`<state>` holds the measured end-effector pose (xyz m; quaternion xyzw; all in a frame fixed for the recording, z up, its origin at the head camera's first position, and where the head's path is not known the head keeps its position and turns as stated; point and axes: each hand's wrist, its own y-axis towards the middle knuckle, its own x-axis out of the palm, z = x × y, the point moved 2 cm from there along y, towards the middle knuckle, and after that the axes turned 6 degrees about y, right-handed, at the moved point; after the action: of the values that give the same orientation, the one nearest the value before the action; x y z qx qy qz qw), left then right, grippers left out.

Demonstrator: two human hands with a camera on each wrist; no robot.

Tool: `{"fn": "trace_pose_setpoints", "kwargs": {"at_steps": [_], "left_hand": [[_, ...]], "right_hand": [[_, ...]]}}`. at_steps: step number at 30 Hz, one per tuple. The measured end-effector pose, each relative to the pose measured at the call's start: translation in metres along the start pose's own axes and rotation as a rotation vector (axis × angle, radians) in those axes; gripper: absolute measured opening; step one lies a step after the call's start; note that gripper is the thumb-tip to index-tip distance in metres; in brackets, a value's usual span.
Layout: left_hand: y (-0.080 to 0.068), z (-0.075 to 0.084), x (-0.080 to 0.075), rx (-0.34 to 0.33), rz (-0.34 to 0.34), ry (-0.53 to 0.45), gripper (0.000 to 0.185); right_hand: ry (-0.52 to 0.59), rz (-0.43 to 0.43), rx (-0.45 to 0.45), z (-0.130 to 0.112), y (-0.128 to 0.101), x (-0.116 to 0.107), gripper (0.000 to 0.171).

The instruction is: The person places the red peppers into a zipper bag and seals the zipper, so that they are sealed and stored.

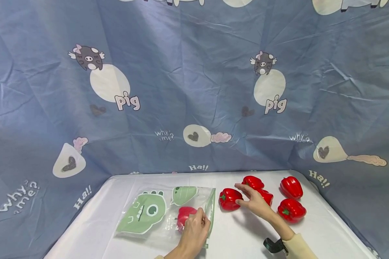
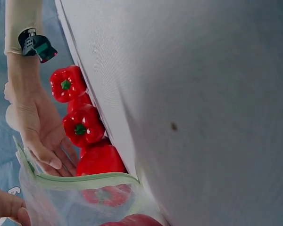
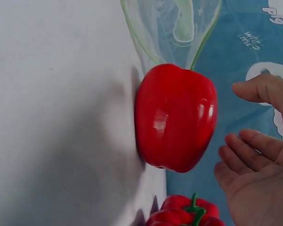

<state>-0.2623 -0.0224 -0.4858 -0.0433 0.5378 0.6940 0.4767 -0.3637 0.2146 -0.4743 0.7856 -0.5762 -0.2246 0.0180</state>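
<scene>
If lifting nearest pepper [image 3: 176, 117]: likely light, stiff, slippery; cup broad sides.
Left hand [image 1: 194, 232]: pinching flimsy bag [image 1: 139, 217].
Right hand [image 1: 255, 203]: spread, holding nothing.

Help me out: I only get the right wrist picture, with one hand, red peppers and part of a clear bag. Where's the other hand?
Observer: The left hand holds the bag, close to its green edge, as the head view shows.
Visitor: Oh! Is anything inside the bag?
Observer: Yes, a pepper shows through the plastic, right by those fingers.
Visitor: And how many lie outside?
Observer: The head view shows five peppers on the table, one of them partly hidden behind the hand you can see.
</scene>
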Motion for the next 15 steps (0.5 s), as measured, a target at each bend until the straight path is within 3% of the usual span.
{"fn": "trace_pose_setpoints", "kwargs": {"at_steps": [15], "left_hand": [[0.0, -0.001, 0.001, -0.008, 0.001, 0.028, 0.024]], "right_hand": [[-0.126, 0.009, 0.016, 0.02, 0.002, 0.008, 0.062]]}}
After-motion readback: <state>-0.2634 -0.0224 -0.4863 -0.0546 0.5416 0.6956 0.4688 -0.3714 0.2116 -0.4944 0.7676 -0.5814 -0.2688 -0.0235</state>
